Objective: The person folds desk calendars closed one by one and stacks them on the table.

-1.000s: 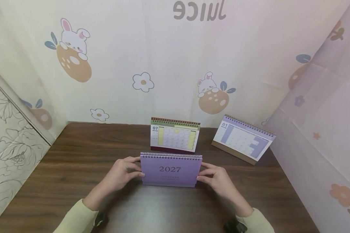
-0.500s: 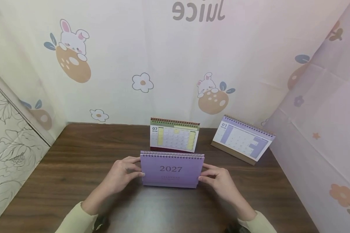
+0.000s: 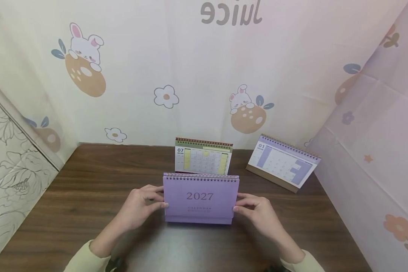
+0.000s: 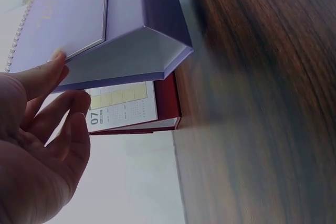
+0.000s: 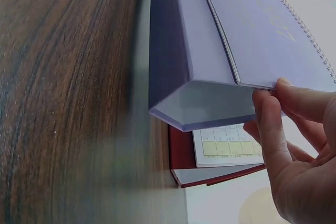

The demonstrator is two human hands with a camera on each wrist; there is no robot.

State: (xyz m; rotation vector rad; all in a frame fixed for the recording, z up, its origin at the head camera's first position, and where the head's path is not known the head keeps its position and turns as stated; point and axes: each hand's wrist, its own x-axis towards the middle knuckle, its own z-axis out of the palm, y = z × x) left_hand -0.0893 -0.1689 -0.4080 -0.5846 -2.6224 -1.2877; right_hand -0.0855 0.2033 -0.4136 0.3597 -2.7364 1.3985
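Head view: the purple 2027 calendar is held upright, its long axis running nine-to-three. The left hand pinches its nine o'clock edge, the right hand its three o'clock edge, neither nearer. Beyond it on the surface are a green-topped calendar at twelve and a lilac-topped calendar at two.

Purple calendar: smooth matt card, metal coil. Table: wood-grained, faintly glossy. Backdrop: creased, probably cloth.
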